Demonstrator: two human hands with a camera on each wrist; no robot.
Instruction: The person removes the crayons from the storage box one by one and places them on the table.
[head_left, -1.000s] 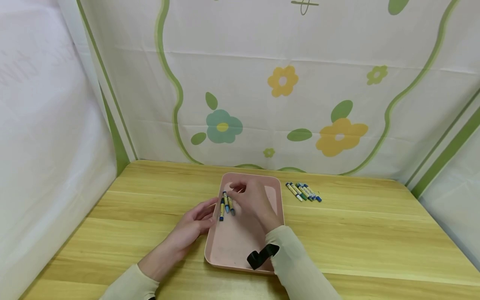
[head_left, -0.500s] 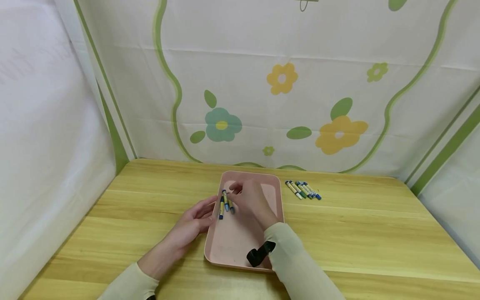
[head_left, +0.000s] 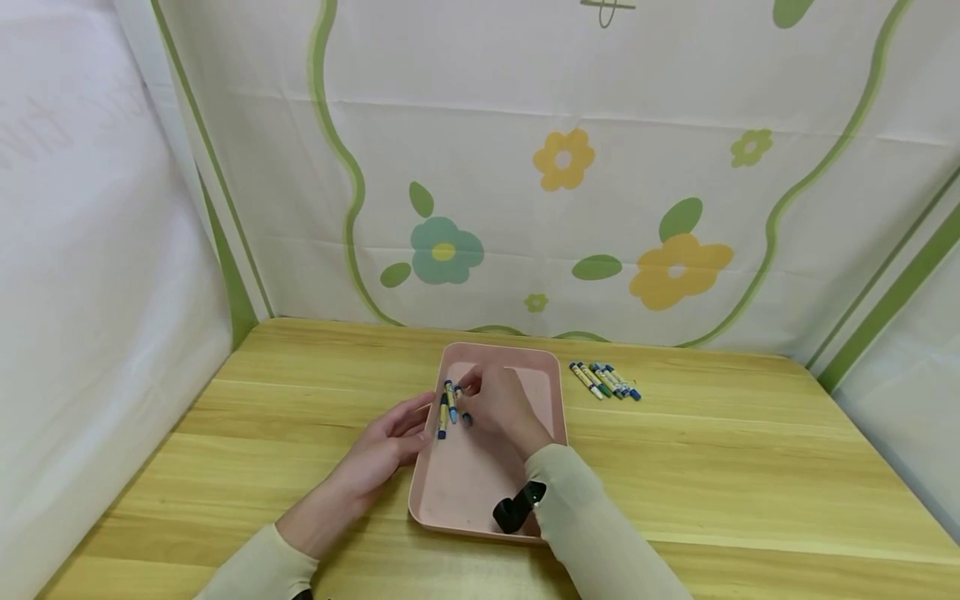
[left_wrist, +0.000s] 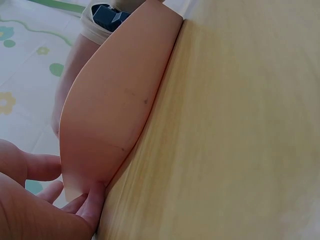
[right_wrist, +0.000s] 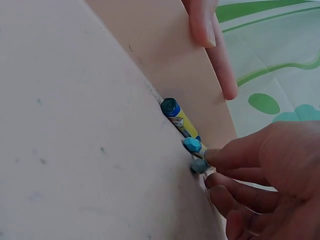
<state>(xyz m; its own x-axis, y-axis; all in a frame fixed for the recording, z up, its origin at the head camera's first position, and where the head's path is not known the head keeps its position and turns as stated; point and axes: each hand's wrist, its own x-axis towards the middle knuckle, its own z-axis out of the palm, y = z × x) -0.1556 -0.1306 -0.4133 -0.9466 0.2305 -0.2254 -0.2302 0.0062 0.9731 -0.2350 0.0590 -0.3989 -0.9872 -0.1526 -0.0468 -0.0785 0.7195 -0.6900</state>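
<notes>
A pink tray [head_left: 450,504] lies on the table with three crayons along its left wall. My left hand [head_left: 378,446] holds that wall, thumb at the rim and fingers against the outer side. My right hand [head_left: 498,408] reaches into the tray and pinches a grey-blue crayon [right_wrist: 199,166], whose middle the fingers cover. Close beside it lies a light blue crayon [head_left: 451,402]. Against the wall is a dark-tipped crayon [right_wrist: 182,120] with a yellow wrapper and blue bands.
Several more crayons [head_left: 606,381] lie in a loose row on the wooden table [head_left: 720,467], right of the tray. A white flowered cloth [head_left: 510,200] hangs behind the table. A black strap device [head_left: 512,514] sits at my right wrist.
My right hand's fingers have shifted slightly down and left onto the grey-blue crayon, now covering its middle. The left hand stays at the tray wall.
</notes>
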